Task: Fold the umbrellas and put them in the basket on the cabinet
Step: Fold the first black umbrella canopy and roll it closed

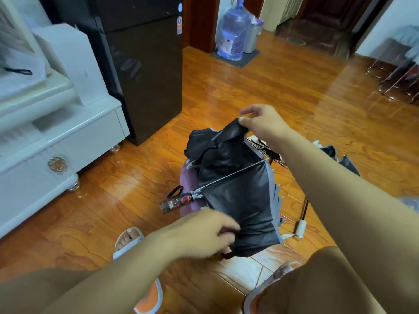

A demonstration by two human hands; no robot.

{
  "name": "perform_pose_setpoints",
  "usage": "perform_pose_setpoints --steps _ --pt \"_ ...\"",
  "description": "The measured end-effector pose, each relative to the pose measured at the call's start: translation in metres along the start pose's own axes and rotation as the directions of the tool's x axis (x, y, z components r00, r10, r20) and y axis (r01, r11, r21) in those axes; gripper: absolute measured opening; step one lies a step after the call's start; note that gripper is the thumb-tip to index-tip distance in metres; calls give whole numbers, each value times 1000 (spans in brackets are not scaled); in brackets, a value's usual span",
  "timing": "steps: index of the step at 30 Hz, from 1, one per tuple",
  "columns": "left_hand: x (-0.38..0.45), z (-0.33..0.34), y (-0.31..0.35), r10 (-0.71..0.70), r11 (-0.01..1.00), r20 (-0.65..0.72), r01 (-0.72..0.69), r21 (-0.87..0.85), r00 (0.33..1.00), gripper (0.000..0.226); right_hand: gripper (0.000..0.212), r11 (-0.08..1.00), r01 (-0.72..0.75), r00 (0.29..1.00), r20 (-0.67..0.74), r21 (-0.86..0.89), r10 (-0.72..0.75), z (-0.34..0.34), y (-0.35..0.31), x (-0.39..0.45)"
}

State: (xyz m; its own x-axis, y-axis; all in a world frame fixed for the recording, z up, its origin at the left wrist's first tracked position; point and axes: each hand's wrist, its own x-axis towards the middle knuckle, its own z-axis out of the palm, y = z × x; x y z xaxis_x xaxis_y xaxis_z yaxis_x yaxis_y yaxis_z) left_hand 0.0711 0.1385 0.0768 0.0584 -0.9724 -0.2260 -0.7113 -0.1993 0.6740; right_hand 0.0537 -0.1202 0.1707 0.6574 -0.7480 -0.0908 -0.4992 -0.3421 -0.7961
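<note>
1. Your right hand (pixel 264 122) pinches the far edge of the black umbrella (pixel 235 189) above the wooden floor (pixel 294 91).
2. Your left hand (pixel 204 234) grips its near edge.
3. The water jug (pixel 233 30) holds water; its label is unreadable.

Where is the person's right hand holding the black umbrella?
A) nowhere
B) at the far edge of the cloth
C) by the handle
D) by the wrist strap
B: the right hand pinches the far edge of the black umbrella canopy, while its handle lies free.
</note>
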Motion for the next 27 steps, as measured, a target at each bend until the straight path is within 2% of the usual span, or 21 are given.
perform_pose_setpoints --steps 1,2,3,4,5,6,8,11,16,18,21,22,23,25,27 --pt "0 -11 2 -39 998 -166 30 -60 985 28 27 999 33 999 -32 29 -32 -6 -3 -12" --pt "0 -24 3 -113 987 -336 66 -148 935 19 28 996 65 996 -58 64 -61 -12 -6 -26" --pt "0 -36 2 -202 965 -476 91 -246 856 11 25 991 90 994 -74 98 -83 -18 -9 -42" --pt "0 -48 3 -301 933 -557 117 -341 774 11 20 986 103 993 -78 131 -94 -22 -8 -57" --pt "-1 -57 4 -375 903 -584 142 -405 720 12 15 980 104 993 -79 169 -92 -25 -6 -74" --pt "-3 -63 4 -427 880 -569 179 -440 703 12 14 973 98 993 -81 208 -83 -26 -3 -88" --pt "-2 -66 5 -467 853 -506 217 -475 725 13 13 964 92 992 -107 248 -67 -24 7 -110" --pt "4 -56 11 -437 857 -446 211 -471 781 16 14 959 118 985 -149 258 -81 -23 18 -128" --pt "13 -50 16 -419 869 -329 268 -416 846 37 15 950 187 970 -200 251 -138 -24 23 -132" --pt "17 -49 18 -400 856 -306 233 -461 864 45 15 950 188 968 -210 249 -136 -23 26 -128" --pt "22 -52 24 -336 833 -393 76 -548 856 6 15 951 186 963 -237 246 -127 -20 28 -119" --pt "24 -52 24 -332 820 -432 31 -571 839 6 15 948 182 961 -251 263 -115 -20 27 -117" --pt "26 -51 22 -331 811 -458 0 -585 825 17 15 941 182 959 -262 284 -106 -20 27 -114" --pt "28 -51 18 -337 827 -479 11 -562 811 34 15 925 197 956 -273 324 -108 -20 26 -111" --pt "28 -50 16 -325 854 -509 17 -519 797 31 16 917 208 954 -279 340 -112 -19 25 -109"
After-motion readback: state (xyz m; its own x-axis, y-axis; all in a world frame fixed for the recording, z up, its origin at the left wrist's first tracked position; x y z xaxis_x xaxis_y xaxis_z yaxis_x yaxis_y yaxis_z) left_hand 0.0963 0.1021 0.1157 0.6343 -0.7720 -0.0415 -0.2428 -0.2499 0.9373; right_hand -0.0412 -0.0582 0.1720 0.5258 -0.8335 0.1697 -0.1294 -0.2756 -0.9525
